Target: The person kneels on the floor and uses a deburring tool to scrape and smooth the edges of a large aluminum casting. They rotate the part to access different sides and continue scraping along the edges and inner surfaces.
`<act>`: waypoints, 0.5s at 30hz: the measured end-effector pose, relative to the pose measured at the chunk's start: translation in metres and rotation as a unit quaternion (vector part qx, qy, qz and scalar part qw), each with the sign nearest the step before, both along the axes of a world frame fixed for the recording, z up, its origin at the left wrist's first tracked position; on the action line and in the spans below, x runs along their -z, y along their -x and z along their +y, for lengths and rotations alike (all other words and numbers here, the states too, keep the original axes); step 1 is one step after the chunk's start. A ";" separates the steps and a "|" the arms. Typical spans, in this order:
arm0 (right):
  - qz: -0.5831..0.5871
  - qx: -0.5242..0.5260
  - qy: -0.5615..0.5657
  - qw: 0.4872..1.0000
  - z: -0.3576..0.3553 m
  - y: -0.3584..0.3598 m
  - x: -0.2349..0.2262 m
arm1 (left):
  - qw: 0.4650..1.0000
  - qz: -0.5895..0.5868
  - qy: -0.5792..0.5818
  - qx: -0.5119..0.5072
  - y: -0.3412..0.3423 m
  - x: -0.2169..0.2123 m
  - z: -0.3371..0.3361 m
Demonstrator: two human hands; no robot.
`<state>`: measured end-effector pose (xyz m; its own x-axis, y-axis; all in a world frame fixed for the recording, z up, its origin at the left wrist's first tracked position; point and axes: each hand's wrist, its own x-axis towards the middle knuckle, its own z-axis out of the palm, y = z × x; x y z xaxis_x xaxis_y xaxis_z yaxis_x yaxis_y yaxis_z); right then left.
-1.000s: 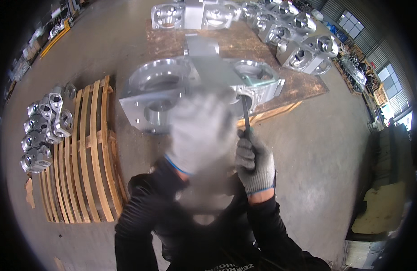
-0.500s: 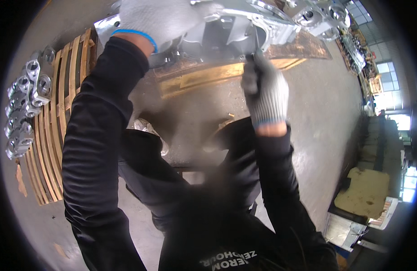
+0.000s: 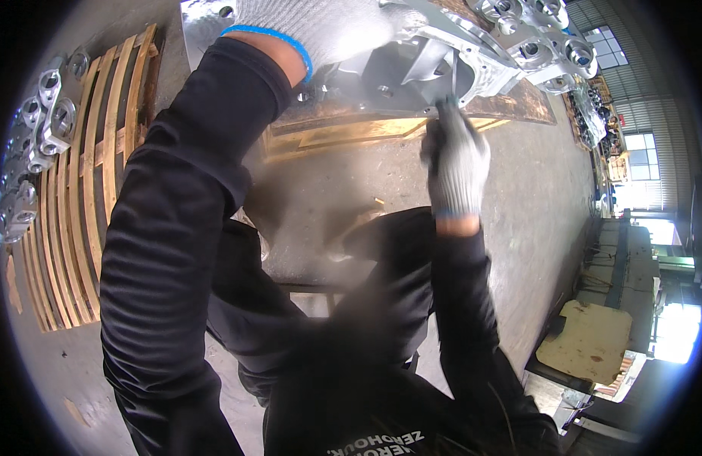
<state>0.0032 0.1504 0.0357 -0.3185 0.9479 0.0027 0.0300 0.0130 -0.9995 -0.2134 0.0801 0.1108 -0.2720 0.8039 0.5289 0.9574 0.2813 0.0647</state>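
Observation:
A large silvery metal casting (image 3: 381, 76) with hollows, ribs and bolt holes lies at the top of the view. Over its upper left part is my left hand (image 3: 313, 26), in a white knit glove with a blue cuff. Its blurred fingers reach rightward and hold onto a raised rib; the upper part of the hand is cut off. My right hand (image 3: 459, 163), also gloved, is closed around the dark handle of a thin-shafted hand tool (image 3: 454, 74). The tool's bright shaft points up into a rounded hollow at the casting's right; its tip is hard to make out.
Under the casting is a wooden support (image 3: 343, 137). More castings (image 3: 533, 49) stand at the upper right, and others (image 3: 51, 114) lie by a slatted pallet (image 3: 85, 175) on the left. A stained yellowish board (image 3: 586, 342) sits at the lower right.
The view has shifted slightly. My right hand and the tool appear a little lower and farther right; my left hand still lies on the casting.

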 end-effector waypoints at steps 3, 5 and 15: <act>-0.051 0.000 -0.053 0.997 -0.001 0.004 -0.003 | 1.000 0.007 -0.006 -0.002 0.002 0.001 0.002; -0.073 0.068 0.035 0.994 -0.014 -0.006 -0.001 | 1.000 0.008 -0.012 -0.003 0.001 0.001 0.002; -0.130 0.046 -0.001 0.990 0.006 -0.010 0.004 | 0.999 -0.001 -0.033 -0.019 -0.002 0.014 0.010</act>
